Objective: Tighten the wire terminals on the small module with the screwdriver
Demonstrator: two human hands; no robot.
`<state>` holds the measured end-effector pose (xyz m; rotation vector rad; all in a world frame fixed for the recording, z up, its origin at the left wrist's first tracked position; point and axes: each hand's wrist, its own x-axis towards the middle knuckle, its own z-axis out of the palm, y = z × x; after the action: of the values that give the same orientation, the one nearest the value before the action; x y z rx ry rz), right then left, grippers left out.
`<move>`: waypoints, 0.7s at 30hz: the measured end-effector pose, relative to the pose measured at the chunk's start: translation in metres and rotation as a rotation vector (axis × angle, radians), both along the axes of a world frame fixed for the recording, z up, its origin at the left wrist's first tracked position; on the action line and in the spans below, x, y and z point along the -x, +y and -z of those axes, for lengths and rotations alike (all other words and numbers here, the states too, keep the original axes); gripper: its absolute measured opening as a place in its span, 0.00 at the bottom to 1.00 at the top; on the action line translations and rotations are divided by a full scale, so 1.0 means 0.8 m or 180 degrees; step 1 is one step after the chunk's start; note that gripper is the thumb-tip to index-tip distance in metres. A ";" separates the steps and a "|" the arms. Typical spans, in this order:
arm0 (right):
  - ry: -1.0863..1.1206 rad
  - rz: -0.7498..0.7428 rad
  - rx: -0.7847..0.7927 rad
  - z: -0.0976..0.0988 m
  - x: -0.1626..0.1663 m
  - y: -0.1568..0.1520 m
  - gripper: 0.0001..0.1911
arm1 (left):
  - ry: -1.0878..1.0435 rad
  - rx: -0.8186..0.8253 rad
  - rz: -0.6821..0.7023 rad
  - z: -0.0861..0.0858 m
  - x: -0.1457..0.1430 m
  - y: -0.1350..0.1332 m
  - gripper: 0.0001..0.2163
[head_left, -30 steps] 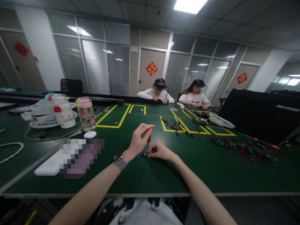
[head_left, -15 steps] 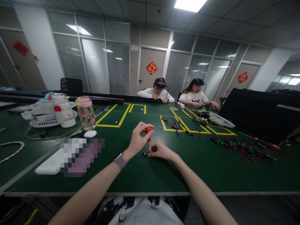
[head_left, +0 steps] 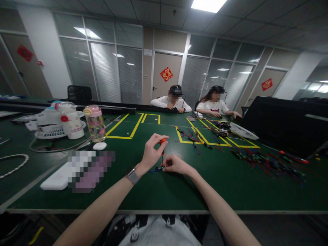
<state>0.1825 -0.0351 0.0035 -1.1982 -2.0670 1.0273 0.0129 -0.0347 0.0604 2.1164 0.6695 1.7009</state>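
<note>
My left hand, with a watch on its wrist, pinches the orange handle of a small screwdriver held upright. Its tip points down at a small connector with blue and red wires lying on the green table. My right hand rests on the table with its fingers closed on that connector, holding it in place. Both hands meet near the middle of the table, a little back from its front edge.
At the left stand a white bottle, a pink-capped clear bottle, a small fan and a white flat device. Loose coloured wires lie at the right. Two people sit at the far side.
The fingers of my left hand shift on the screwdriver handle, as if turning it. The right hand stays on the connector. A person at the far side has stretched an arm out.
</note>
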 end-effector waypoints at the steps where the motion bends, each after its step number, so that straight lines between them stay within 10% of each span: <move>1: 0.0011 -0.0003 0.0006 0.000 0.000 0.000 0.08 | -0.0007 -0.0041 -0.0065 0.000 0.000 0.000 0.06; 14: -0.0156 -0.0151 -0.0143 -0.002 0.000 0.001 0.10 | -0.0043 0.0358 0.0642 0.006 0.000 0.005 0.14; 21: -0.0067 -0.0179 0.0052 -0.002 -0.002 0.002 0.09 | 0.0020 -0.0035 0.0030 0.003 0.000 0.004 0.06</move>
<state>0.1838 -0.0336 0.0047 -1.1695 -2.1233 1.0638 0.0128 -0.0315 0.0582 2.1300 0.6522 1.6974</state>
